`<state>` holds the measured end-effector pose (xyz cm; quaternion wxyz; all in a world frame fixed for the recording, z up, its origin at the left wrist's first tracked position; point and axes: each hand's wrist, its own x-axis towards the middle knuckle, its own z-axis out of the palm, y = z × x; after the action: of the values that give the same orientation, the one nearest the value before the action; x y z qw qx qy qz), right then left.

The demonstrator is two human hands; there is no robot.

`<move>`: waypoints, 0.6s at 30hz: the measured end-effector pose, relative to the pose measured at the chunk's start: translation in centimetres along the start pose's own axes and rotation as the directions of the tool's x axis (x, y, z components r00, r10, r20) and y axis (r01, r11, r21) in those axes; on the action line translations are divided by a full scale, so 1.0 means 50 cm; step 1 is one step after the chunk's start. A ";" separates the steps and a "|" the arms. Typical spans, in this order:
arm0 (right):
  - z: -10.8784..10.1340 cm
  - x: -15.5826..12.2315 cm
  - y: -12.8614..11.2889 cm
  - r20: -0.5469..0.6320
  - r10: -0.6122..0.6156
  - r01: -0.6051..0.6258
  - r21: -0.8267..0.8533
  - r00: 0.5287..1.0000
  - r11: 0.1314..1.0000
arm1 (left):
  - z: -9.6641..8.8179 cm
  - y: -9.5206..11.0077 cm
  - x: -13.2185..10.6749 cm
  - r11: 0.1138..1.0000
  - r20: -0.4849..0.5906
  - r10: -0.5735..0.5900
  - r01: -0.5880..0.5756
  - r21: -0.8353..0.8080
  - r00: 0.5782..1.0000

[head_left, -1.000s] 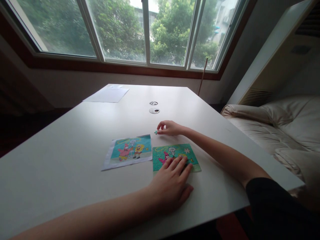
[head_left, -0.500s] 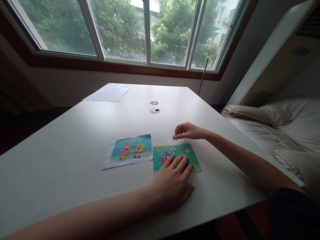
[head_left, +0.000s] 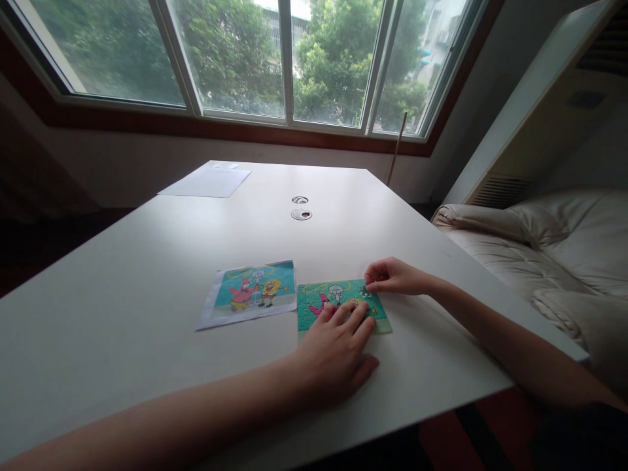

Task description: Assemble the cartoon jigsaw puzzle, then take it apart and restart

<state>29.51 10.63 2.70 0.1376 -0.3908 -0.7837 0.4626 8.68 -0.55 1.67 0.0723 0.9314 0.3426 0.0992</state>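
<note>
A green cartoon jigsaw puzzle (head_left: 310, 314) lies on the white table (head_left: 122, 314). Across its lower middle rests my left hand (head_left: 341, 350), fingers spread and flat, covering part of the picture. My right hand (head_left: 387, 276) pinches a small puzzle piece (head_left: 364, 290) between thumb and fingertips, over the puzzle's upper right, where a pale gap shows partly beneath it. Whether the piece touches the puzzle I cannot tell. Left of the puzzle, close to its edge, is a printed sheet (head_left: 255, 294) with the same cartoon figures.
White papers (head_left: 206, 182) lie at the table's far left corner. Two round cable-hole covers (head_left: 301, 214) are set in the tabletop farther back. A pale padded sofa (head_left: 495, 242) stands to the right, and a thin stick (head_left: 396, 150) leans beneath the window (head_left: 324, 65).
My right hand has carried the puzzle piece right and towards me, from beyond the puzzle's back edge to the gap at its upper right. My left hand stays on the puzzle.
</note>
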 end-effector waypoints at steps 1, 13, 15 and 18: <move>0.000 0.001 0.000 -0.003 -0.001 0.001 -0.013 1.000 1.000 | 0.000 -0.001 0.000 1.000 0.002 -0.001 0.001 0.001 1.000; 0.010 0.000 -0.002 -0.129 -0.016 -0.025 -0.315 0.992 0.949 | 0.001 -0.005 0.003 1.000 0.009 0.013 -0.013 0.015 1.000; 0.009 0.002 0.002 -0.141 0.003 -0.048 -0.314 0.990 0.948 | -0.005 -0.012 0.008 1.000 0.012 0.028 -0.028 0.011 1.000; 0.004 0.004 0.009 -0.140 0.028 -0.070 -0.302 0.990 0.951 | -0.011 -0.027 0.016 1.000 -0.008 0.014 -0.014 0.009 1.000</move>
<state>29.47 10.77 2.18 0.1161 -0.4569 -0.8250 0.3115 8.28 1.01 2.06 0.0659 0.9337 0.3369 0.1018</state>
